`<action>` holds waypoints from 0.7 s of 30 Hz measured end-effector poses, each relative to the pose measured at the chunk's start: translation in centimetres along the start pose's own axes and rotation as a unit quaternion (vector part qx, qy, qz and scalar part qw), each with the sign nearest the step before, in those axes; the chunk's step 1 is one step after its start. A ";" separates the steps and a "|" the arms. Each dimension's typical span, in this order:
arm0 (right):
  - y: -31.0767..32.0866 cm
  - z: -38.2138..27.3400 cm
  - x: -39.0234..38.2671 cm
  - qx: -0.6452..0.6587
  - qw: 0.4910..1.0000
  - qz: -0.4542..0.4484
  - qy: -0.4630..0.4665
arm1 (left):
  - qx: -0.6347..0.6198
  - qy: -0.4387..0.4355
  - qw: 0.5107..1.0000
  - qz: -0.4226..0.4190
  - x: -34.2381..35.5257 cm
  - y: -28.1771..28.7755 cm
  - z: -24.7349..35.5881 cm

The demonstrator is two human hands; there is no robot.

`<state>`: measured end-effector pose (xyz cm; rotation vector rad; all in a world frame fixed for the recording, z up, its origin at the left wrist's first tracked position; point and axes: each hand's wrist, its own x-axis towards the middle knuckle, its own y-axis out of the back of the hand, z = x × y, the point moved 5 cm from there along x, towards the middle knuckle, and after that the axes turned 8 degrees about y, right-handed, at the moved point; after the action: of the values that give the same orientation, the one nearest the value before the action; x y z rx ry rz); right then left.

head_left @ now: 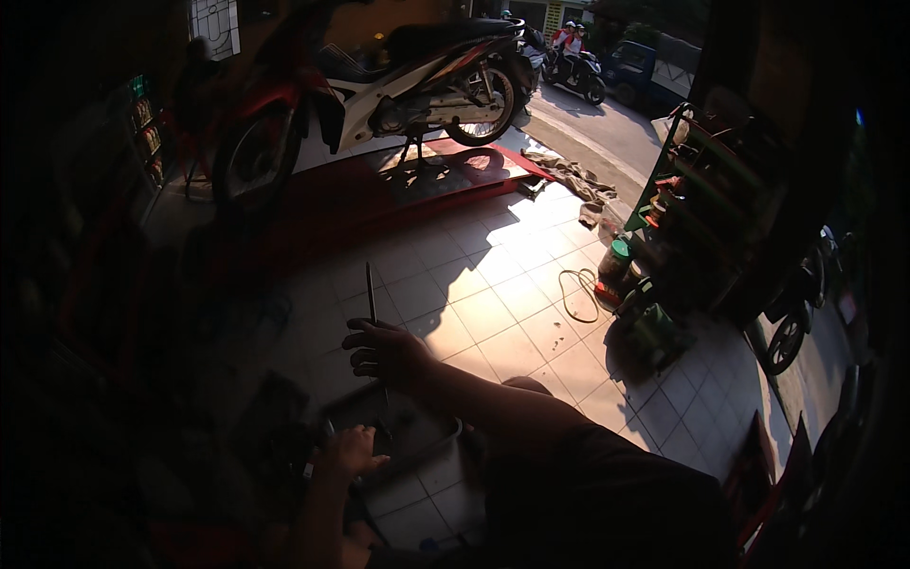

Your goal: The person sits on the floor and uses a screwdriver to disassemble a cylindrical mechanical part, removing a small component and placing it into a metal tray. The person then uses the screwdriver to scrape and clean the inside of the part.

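Observation:
My right hand (391,357) reaches in from the lower right, its fingers curled round a long thin rod (371,292). The rod stands nearly upright, its top end sticking up above the fingers; too dark to tell what kind of tool it is. Lower down and closer to me, my left hand (353,449) is closed at the edge of a dark part, in deep shadow. What its fingers grip cannot be made out. Just right of the left hand, below the right one, sits a shallow tray with a pale rim (449,440), its contents mostly lost in the dark.
A motorcycle (408,104) stands on a low red platform (332,216) ahead. To the right are a tool rack (701,180), a jar with a green lid (618,252) and a looped cord (567,296) on the tiled floor (502,284). Riders on a motorbike (574,74) are on the road outside.

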<state>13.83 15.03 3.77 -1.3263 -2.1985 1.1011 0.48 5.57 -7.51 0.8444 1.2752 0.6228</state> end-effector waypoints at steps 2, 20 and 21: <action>1.9 0.4 0.6 -0.012 0.998 0.056 -0.039 | 0.002 -0.007 1.000 -0.009 -0.1 0.5 0.7; 3.2 -0.8 0.1 -0.277 0.952 0.003 0.127 | -0.001 -0.021 0.999 0.030 -1.5 1.4 0.7; 3.5 -1.0 0.4 -0.274 0.953 0.013 0.129 | 0.002 -0.019 1.000 0.022 -1.9 1.8 0.9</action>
<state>16.35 16.69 1.73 -1.6055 -2.3708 0.2879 1.08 4.90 -4.93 0.8845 1.2269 0.6370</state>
